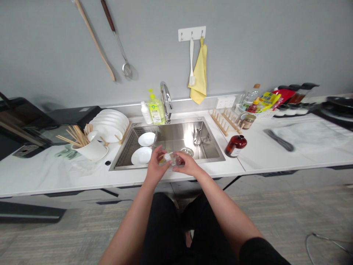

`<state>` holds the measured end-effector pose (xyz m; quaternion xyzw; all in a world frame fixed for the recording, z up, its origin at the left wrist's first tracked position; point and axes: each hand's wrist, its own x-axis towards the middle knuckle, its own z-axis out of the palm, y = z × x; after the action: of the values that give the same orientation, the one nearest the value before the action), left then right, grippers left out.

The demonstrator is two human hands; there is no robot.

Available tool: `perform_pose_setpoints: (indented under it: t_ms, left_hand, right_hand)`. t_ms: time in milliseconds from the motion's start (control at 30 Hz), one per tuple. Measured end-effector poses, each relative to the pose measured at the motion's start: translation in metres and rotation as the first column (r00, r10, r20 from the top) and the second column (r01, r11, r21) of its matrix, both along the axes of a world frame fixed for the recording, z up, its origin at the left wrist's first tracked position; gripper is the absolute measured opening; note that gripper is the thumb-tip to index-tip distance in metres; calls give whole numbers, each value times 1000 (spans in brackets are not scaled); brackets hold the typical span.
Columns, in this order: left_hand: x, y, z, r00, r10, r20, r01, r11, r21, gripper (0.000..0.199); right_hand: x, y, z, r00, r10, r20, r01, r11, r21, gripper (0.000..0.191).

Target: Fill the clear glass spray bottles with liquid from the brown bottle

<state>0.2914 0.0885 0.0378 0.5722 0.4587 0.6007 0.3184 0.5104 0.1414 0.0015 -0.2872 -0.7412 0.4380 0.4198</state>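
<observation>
Marble-look counter [55,180] w/ steel sink [179,136], wood rack [224,121], amber jar [235,146], chopstick mug [91,151]

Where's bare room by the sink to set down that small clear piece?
Past your right hand, bare white counter lies between the dark-red glass jar and the dark long utensil; more lies in front of the white ceramic mug. Crowded: white plates left of the steel sink.

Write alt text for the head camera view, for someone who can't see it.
A person's left hand and right hand hold a small clear glass object above a stainless steel sink. White plates lie in the sink, behind which stand a chrome faucet and a bottle of yellow-green dish soap.
</observation>
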Motion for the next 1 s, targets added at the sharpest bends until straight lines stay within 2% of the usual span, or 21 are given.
perform_pose_setpoints:
  t_ms: [67, 200, 267, 333, 433, 500, 600, 700, 767, 833, 933, 1000]
  left_hand:
    - [-1, 0, 1, 998, 53, 14, -53, 998, -25, 79]
    - [-3, -3, 3, 998, -49, 49, 50, 998, -28, 57]
    - [-3, -3, 2, 998, -57, 42, 56, 998, 13, 61]
    - [-2, -2, -1, 1000, 11, 0, -11, 1000, 28, 68]
    - [-1, 1, -6, 995, 90, -39, -91, 996, -7, 62]
    - [-1, 2, -8, 1000, 24, 10, -24, 999, -24, 57]
    - [-2, 2, -7, 996, -74, 50, 74, 997, 13, 64]
    - [1, 3, -1, 997, 28, -74, -25, 999, 44, 69]
    - [1, 4, 3, 986, 88, -142, -85, 996, 32, 65]
    - [0, 3, 6, 990, 29, -140, -29, 1000, 3, 61]
    - [-4, 2, 11, 987, -137, -80, 139, 990, 14, 67]
    - [-6, 2, 13, 983, -142, -113, 148, 988, 53, 73]
  right_hand:
    - [0, 1, -2, 1000, -2, -12, 2, 1000, -17, 83]
    - [0, 1, -4, 1000, -2, -13, 2, 999, -45, 82]
    - [0, 2, -5, 1000, 1, -10, -2, 999, -53, 83]
    - [0, 3, -7, 1000, -4, -12, 3, 999, -52, 84]
    - [-1, 4, -9, 1000, -12, -23, 10, 998, -57, 85]
    - [-1, 5, -10, 1000, -9, -26, 7, 997, -72, 86]
    - [0, 5, -11, 1000, 6, -28, -9, 996, -94, 88]
    - [0, 5, -13, 1000, -6, -28, 4, 995, -96, 89]
    - [-1, 5, -14, 999, -25, -28, 22, 995, -97, 89]
    - [-1, 5, -15, 999, -35, -31, 32, 994, -104, 90]
    - [-1, 5, -14, 999, -24, -27, 20, 993, -116, 90]
    - [0, 6, -13, 1000, -11, -15, 9, 994, -111, 89]
